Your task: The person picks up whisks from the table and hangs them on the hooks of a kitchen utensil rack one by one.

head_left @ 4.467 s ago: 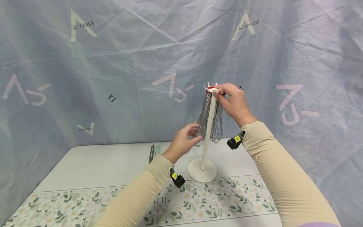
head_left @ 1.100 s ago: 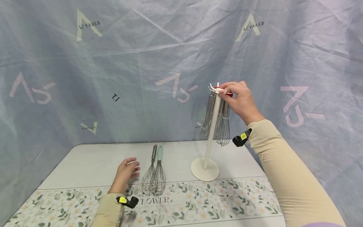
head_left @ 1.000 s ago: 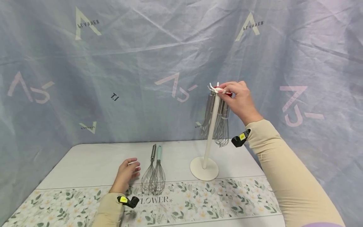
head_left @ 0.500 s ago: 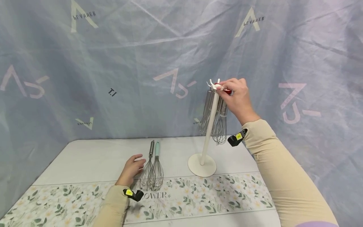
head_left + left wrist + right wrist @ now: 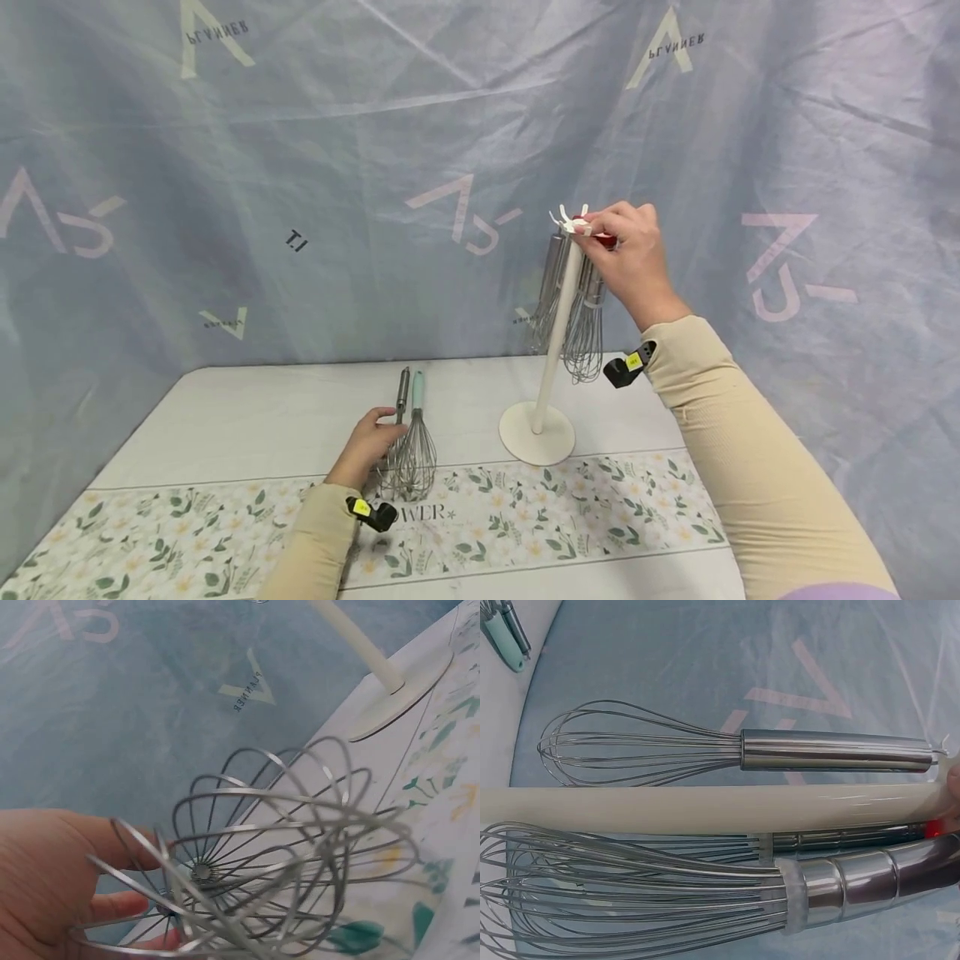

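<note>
Two whisks lie side by side on the table, one with a silver handle [image 5: 403,387] and one with a mint-green handle [image 5: 417,390]. My left hand [image 5: 369,443] is at the silver-handled whisk, thumb and fingers about the neck where its wires [image 5: 247,825] begin. My right hand [image 5: 633,254] pinches the hooked top of a white utensil stand [image 5: 558,333]. Several metal whisks hang from it, among them a slim steel-handled whisk [image 5: 836,750] and a larger one with a ridged handle [image 5: 866,885]. Red [image 5: 606,242] shows under the right fingers.
The stand's round base [image 5: 536,446] rests on the table right of the lying whisks. A floral runner strip [image 5: 525,521] crosses the white table. A grey printed cloth [image 5: 337,208] hangs behind.
My left hand left the stand area for the table's left side, then moved right onto the silver-handled whisk. The right hand keeps its pinch on the stand's top; the view has tilted slightly.
</note>
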A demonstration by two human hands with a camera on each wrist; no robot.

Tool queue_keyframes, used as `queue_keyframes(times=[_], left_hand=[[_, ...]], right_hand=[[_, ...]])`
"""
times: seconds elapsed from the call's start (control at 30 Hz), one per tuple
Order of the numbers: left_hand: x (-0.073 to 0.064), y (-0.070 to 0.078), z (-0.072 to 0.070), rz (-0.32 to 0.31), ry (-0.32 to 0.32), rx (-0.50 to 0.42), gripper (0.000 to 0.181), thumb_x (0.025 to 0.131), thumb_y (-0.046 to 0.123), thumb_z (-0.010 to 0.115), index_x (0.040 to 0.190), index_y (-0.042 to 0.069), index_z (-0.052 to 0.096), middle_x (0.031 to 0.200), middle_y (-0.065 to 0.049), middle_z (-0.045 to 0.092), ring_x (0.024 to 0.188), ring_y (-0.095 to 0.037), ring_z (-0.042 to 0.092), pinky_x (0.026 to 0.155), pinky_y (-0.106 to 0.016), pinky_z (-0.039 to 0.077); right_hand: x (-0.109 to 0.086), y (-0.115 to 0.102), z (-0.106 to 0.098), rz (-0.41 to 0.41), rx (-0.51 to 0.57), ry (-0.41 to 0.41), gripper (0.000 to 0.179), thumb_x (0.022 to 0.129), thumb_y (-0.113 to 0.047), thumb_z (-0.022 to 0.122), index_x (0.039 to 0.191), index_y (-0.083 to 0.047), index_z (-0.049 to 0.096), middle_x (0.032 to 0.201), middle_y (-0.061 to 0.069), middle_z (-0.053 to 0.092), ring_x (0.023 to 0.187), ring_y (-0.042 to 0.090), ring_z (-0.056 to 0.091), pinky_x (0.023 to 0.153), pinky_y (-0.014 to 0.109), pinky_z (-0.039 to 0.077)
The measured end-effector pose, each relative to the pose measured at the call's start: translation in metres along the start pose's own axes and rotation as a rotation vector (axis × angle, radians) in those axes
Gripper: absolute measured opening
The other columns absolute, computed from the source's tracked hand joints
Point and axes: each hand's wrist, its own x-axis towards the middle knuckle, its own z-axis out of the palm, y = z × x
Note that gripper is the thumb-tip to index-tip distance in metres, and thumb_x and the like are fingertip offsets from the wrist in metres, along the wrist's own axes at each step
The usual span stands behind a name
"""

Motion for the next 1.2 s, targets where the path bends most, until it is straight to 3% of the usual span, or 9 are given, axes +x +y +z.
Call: queue_keyframes(times=[0.2, 0.4, 0.57, 0.93, 1.2], left_hand=[[0.003, -0.003, 0.002, 0.000, 0.011, -0.008, 0.058, 0.100, 0.023, 0.062, 0.151, 0.007, 0.041, 0.130, -0.022, 0.058, 0.094, -0.026, 0.060, 0.071, -0.035, 0.048], [0.005, -0.007, -0.001, -0.008, 0.035, -0.086, 0.058, 0.101, 0.018, 0.061, 0.153, 0.005, 0.040, 0.101, -0.013, 0.064, 0.070, -0.020, 0.051, 0.062, -0.033, 0.042], [0.004, -0.008, -0.004, 0.000, 0.061, -0.120, 0.055, 0.101, 0.019, 0.059, 0.151, 0.002, 0.043, 0.091, -0.009, 0.065, 0.066, -0.017, 0.051, 0.061, -0.033, 0.043], [0.003, -0.006, -0.009, 0.045, 0.141, -0.149, 0.051, 0.100, 0.020, 0.060, 0.147, 0.003, 0.050, 0.106, -0.014, 0.066, 0.080, -0.019, 0.062, 0.066, -0.032, 0.050], [-0.002, -0.001, -0.010, 0.065, 0.170, -0.161, 0.047, 0.101, 0.021, 0.058, 0.146, 0.007, 0.052, 0.114, -0.014, 0.066, 0.097, -0.027, 0.064, 0.076, -0.031, 0.051]], right_hand=[[-0.001, 0.001, 0.001, -0.007, 0.003, 0.004, 0.020, 0.083, -0.009, 0.085, 0.074, -0.002, 0.068, 0.101, 0.012, 0.073, 0.082, 0.013, 0.037, 0.076, 0.031, 0.026], [-0.001, 0.000, 0.001, -0.013, -0.007, -0.001, 0.019, 0.083, -0.010, 0.085, 0.074, -0.002, 0.069, 0.101, 0.013, 0.073, 0.082, 0.014, 0.037, 0.076, 0.032, 0.026], [-0.001, -0.001, -0.001, -0.021, -0.016, 0.002, 0.021, 0.084, -0.010, 0.084, 0.074, -0.002, 0.067, 0.100, 0.014, 0.073, 0.081, 0.014, 0.037, 0.076, 0.034, 0.026], [0.000, -0.001, -0.002, -0.019, -0.038, -0.009, 0.019, 0.084, -0.010, 0.084, 0.076, -0.002, 0.068, 0.103, 0.014, 0.072, 0.081, 0.028, 0.040, 0.074, 0.035, 0.027], [-0.001, -0.002, -0.002, -0.006, -0.041, -0.015, 0.018, 0.084, -0.010, 0.084, 0.076, -0.002, 0.069, 0.103, 0.014, 0.072, 0.082, 0.028, 0.040, 0.074, 0.034, 0.028]])
